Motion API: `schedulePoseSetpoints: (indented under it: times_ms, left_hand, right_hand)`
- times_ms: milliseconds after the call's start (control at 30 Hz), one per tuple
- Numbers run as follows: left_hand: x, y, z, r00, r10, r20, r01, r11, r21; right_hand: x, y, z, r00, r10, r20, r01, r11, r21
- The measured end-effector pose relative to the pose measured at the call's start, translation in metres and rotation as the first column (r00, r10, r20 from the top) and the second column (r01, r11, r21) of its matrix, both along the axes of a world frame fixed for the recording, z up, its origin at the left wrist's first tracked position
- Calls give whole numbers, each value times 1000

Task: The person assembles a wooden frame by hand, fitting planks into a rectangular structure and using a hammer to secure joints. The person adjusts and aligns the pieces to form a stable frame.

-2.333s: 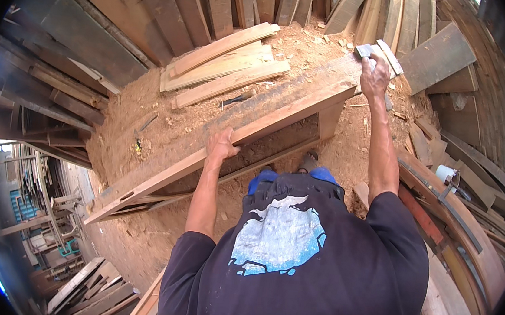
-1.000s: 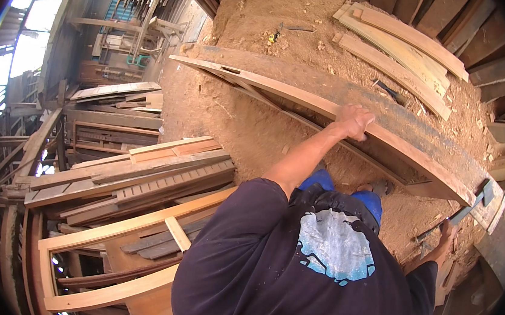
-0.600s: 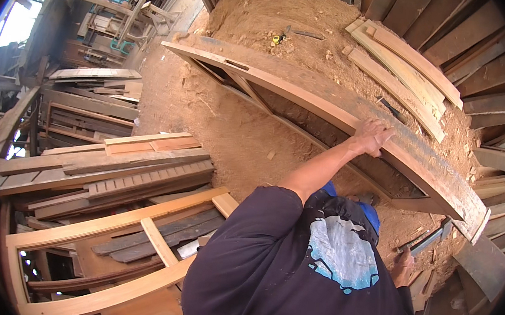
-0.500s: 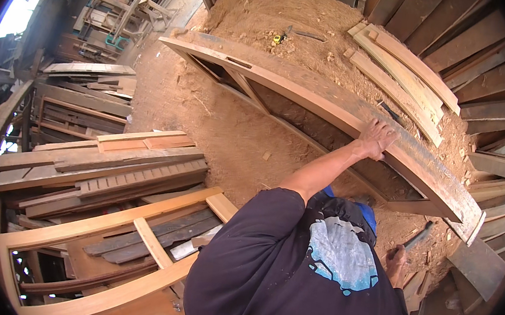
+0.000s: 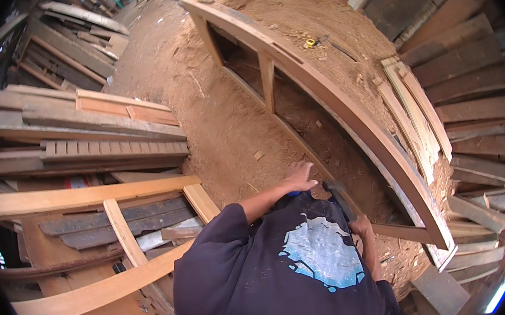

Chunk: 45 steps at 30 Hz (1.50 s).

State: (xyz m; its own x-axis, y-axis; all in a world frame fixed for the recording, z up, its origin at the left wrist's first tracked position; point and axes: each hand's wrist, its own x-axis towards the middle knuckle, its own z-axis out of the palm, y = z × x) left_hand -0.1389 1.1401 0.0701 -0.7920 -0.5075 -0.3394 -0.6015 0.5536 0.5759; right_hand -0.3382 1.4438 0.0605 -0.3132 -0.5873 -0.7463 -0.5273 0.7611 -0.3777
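Note:
A long wooden frame [image 5: 325,94] with one crosspiece [image 5: 266,80] lies slantwise in front of me, its upper rail raised. My left hand [image 5: 301,177] is off the upper rail and hovers by the lower rail [image 5: 294,136], fingers spread, with nothing in it. Whether it touches that rail I cannot tell. My right hand [image 5: 362,226] grips what looks like a hammer [image 5: 339,200] with a dark shaft, close to my body near the frame's lower right part. The hammer's far end is blurred.
Sawdust covers the ground [image 5: 208,108]. Beyond the frame lie a yellow tape measure [image 5: 310,43] and pale planks [image 5: 411,115]. Stacked boards [image 5: 116,123] rise at left, with a light wooden frame [image 5: 91,193] nearer me. More boards [image 5: 482,113] lean along the right.
My left hand has left the upper rail and moved down and left. The right hand has brought the hammer up and inward. My view has shifted too.

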Motion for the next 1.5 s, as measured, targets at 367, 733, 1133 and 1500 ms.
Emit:
schedulePoseSetpoints:
  times_ms: [367, 733, 1133, 1500]
  left_hand:
    - [133, -109, 12, 296, 925, 237, -80, -223, 971]
    - [198, -102, 99, 108, 990, -91, 193, 69, 979]
    - [179, -258, 81, 240, 910, -339, -332, 405, 852]
    - [322, -284, -46, 590, 785, 186, -790, 515, 333]
  right_hand:
    - [57, -253, 197, 913, 404, -52, -398, 857, -328]
    - [130, -339, 162, 686, 675, 271, -588, 734, -340]
    - [122, -532, 191, 853, 355, 382, -146, 866, -478]
    - [33, -811, 231, 986, -120, -118, -32, 554, -832]
